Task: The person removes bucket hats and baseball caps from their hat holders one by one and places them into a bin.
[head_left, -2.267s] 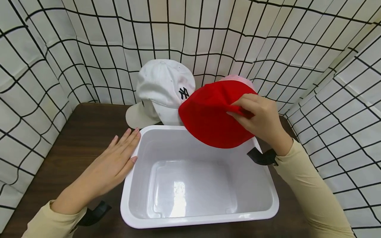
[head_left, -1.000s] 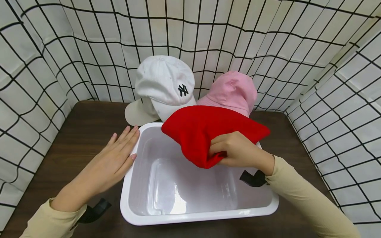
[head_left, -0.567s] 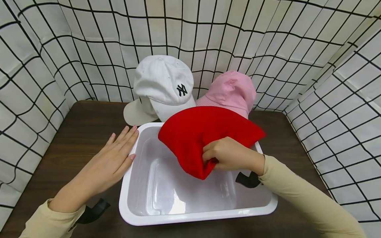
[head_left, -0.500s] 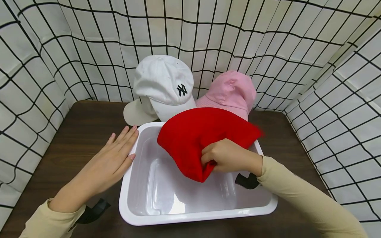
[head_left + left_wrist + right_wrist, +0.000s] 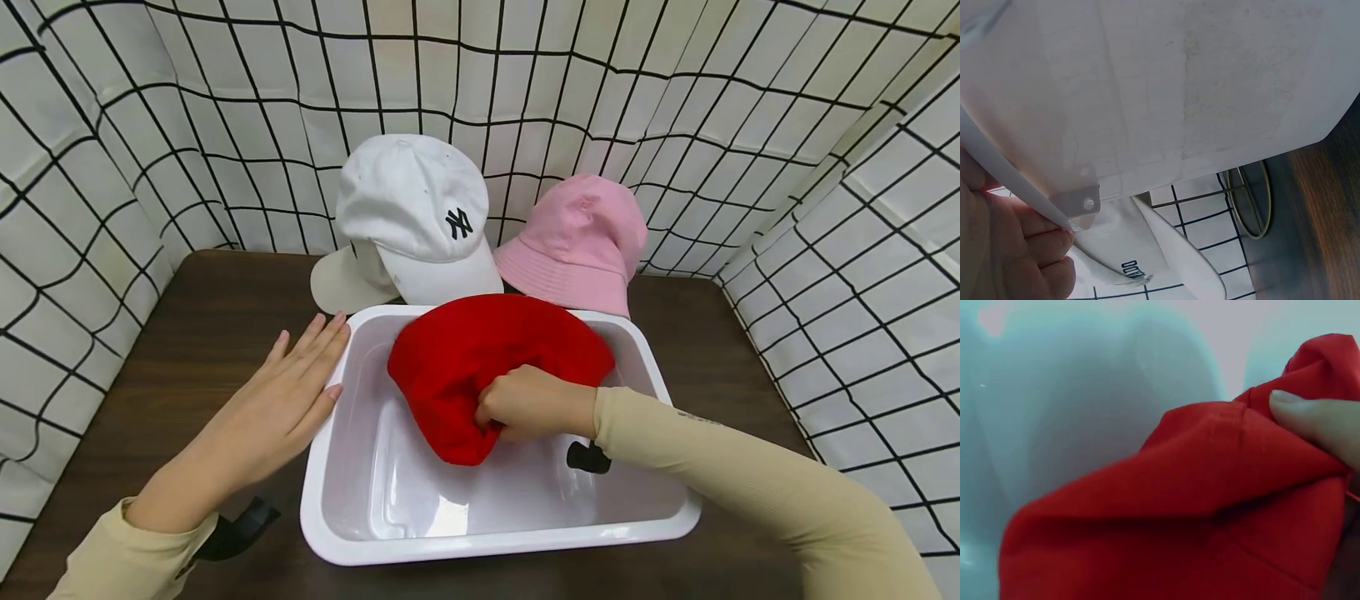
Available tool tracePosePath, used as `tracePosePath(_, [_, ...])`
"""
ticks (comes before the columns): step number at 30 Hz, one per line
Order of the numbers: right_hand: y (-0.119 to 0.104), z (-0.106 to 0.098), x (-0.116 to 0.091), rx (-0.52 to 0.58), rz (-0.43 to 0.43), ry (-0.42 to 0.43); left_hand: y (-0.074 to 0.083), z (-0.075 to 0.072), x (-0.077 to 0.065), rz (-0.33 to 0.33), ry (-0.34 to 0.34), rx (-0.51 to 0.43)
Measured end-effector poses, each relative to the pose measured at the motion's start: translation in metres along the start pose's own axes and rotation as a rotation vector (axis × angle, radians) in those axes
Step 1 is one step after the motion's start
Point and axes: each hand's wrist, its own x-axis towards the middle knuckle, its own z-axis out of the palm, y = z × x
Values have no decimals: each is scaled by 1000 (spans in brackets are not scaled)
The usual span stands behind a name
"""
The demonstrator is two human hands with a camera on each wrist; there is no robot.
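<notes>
1. The crumpled red cloth hat (image 5: 480, 342) is in the far half of the glossy white plastic tub (image 5: 495, 552), which stands on the dark wood-grained counter (image 5: 225, 333).
2. The right hand (image 5: 536, 404) pinches a bunched fold of the hat, thumb on the cloth; the left hand (image 5: 277, 404) lies with fingers straight along the tub's left rim. The hands are well apart.
3. The hat looks light, soft and floppy: likely to sag around any grip, not slippery, hard to damage. A gathered fold or the edge seems the best hold.
4. Behind the tub sit a white cotton baseball cap with a black monogram (image 5: 412, 204) and a pink cloth bucket hat (image 5: 581, 242); a beige cap brim (image 5: 348, 283) is partly hidden.
5. Most right fingertips are buried in red cloth. I cannot tell whether the hat touches the tub's floor; the right wrist view cuts it off.
</notes>
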Motion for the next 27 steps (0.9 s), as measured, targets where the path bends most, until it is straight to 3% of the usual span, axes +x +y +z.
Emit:
tracePosePath(7, [-6, 6, 1, 69, -17, -130, 0, -1, 0, 1, 6, -4])
tracePosePath(13, [-7, 13, 3, 104, -12, -184, 1, -1, 0, 0, 8, -7])
tracePosePath(19, [-14, 17, 3, 116, -65, -245, 1, -1, 0, -1, 10, -10])
tracePosePath(27, [-18, 21, 2, 94, -92, -264, 1, 0, 1, 5, 9, -7])
